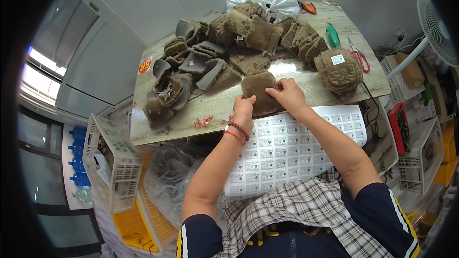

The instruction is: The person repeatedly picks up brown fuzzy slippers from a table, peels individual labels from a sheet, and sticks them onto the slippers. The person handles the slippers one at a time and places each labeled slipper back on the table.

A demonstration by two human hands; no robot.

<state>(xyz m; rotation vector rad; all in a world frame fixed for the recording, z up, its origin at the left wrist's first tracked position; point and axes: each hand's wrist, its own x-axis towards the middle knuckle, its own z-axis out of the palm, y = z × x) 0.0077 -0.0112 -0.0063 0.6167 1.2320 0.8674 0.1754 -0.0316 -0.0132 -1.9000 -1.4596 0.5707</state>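
Note:
A brown, fuzzy square pad (256, 85) lies at the table's near edge between my hands. My left hand (244, 111) pinches its lower left side, thumb on top. At the right edge my right hand (290, 96) grips the same pad, its thumb and fingertips pressed on it. A large sheet of printed labels (287, 148) stretches from under the table edge across my lap. To the right of my hands stands a stack of similar pads (337, 76) with a small white label (338, 59) on top. More brown pads (256, 31) with grey backs are heaped behind and left.
Red-handled scissors (362, 60) and a green-handled tool (333, 36) lie at the table's right. A white plastic bag (275, 0) sits at the back. Crates (112, 162) stand left, a fan (437, 26) right. Red scraps (203, 122) dot the wooden table (220, 110).

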